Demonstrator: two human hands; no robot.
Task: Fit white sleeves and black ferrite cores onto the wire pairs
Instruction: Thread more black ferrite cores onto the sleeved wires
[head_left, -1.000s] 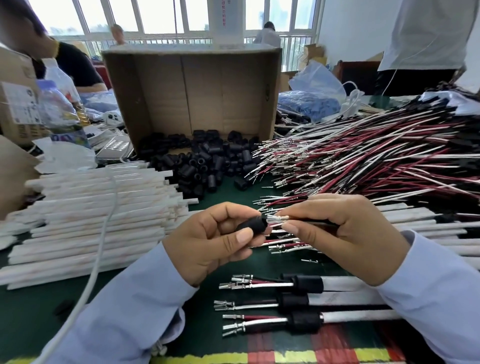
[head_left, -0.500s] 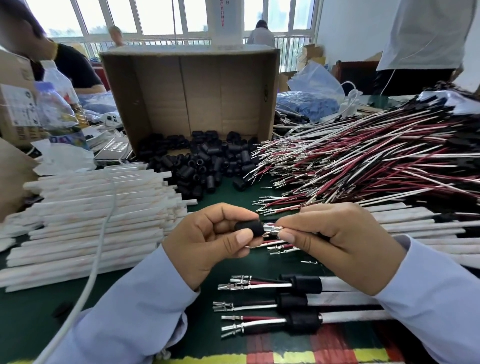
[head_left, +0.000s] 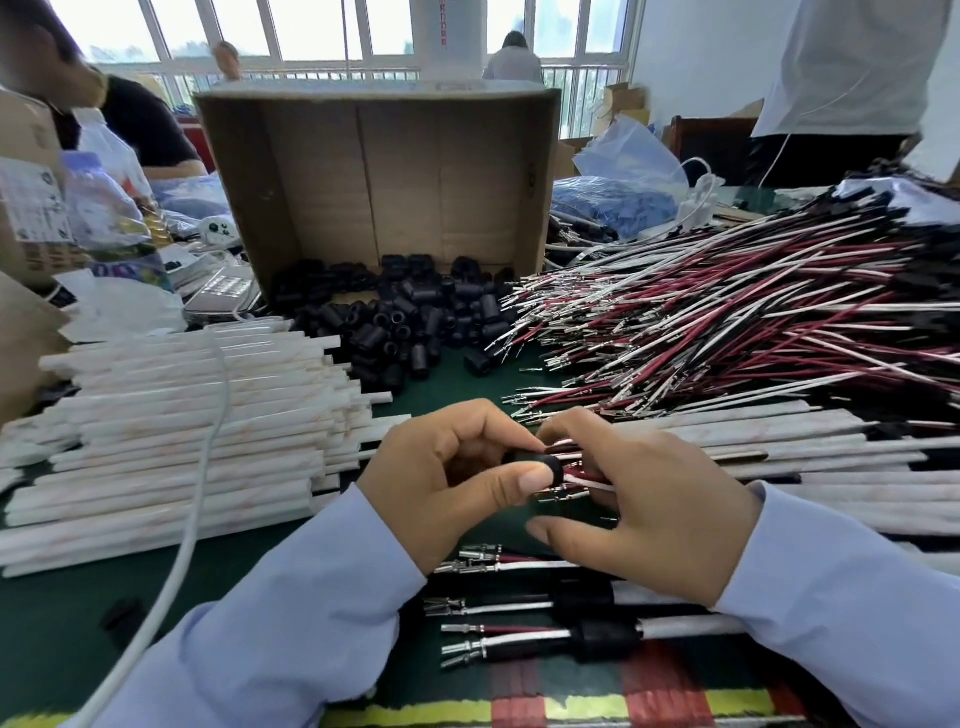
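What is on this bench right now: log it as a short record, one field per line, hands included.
left hand: pinches a black ferrite core
right hand: holds a red and white wire pair at the core
white sleeves: stacked at left
loose cores: heaped before the cardboard box
loose wires: piled at right
finished pieces: lying below the hands

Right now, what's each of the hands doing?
Left hand: closed on a black ferrite core.
Right hand: pinching the red and white wire pair entering the core.
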